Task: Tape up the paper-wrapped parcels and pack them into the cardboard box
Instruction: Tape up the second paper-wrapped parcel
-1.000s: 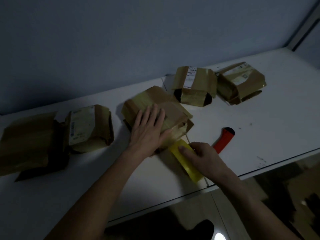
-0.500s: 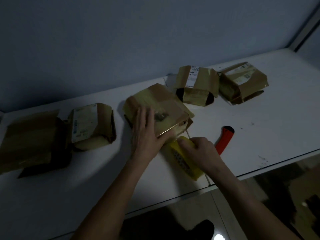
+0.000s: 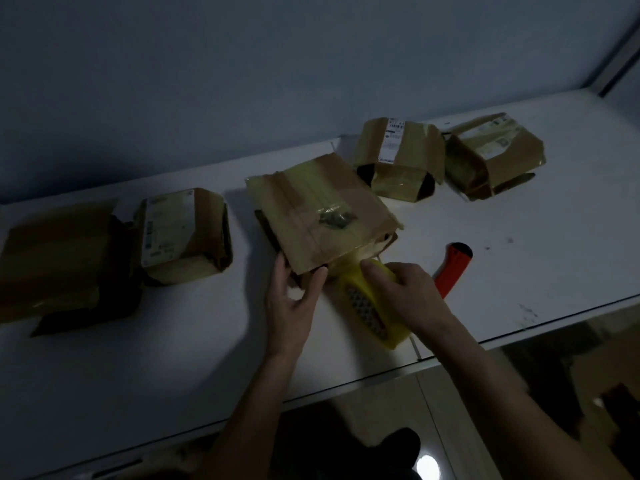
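A brown paper-wrapped parcel [image 3: 318,209] lies in the middle of the white table [image 3: 173,358], with strips of clear tape across its top. My left hand [image 3: 291,299] holds its near edge between thumb and fingers. My right hand [image 3: 405,296] grips a yellow roll of tape [image 3: 367,303] just below the parcel's near right corner, and a stretch of tape runs from the roll up to that corner. Three more wrapped parcels lie around: one at the left [image 3: 183,233], two at the back right [image 3: 401,157] [image 3: 491,154]. No cardboard box is clearly in view.
A red-handled cutter [image 3: 453,265] lies on the table right of my right hand. A flattened brown paper piece [image 3: 59,258] sits at the far left. The table's front edge runs diagonally below my arms; a blue wall stands behind.
My left hand slid off the parcel's top down to its near edge. My right hand kept the tape roll at the parcel's near corner, turning it slightly.
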